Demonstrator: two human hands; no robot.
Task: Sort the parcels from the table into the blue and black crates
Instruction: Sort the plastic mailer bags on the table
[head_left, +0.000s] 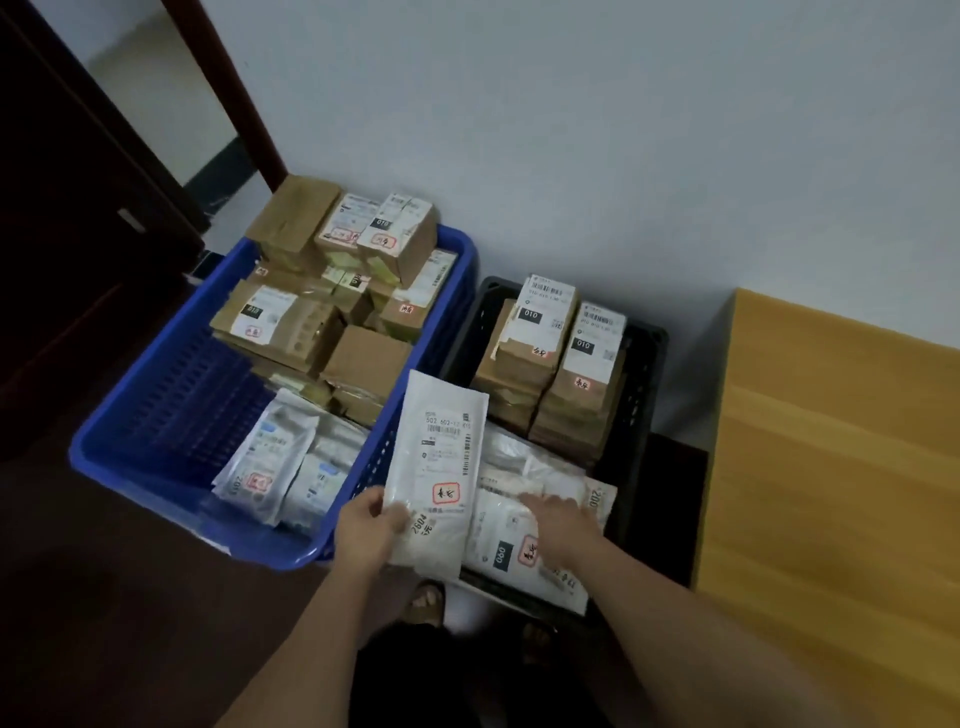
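Observation:
My left hand (370, 530) grips the lower left edge of a white parcel bag (439, 467), which is held upright between the two crates. The blue crate (156, 415) on the left holds stacked brown boxes and white bags. On the right, the black crate (641, 415) contains two stacks of brown boxes at the back and white bags at the front. My right hand (561, 527) lies with straight fingers on the white bags (519, 551) in the black crate.
A wooden table (841, 467) stands at the right, against the pale wall. A dark door and its frame (78, 208) fill the left. My feet in sandals (426, 603) show just in front of the crates on the dark floor.

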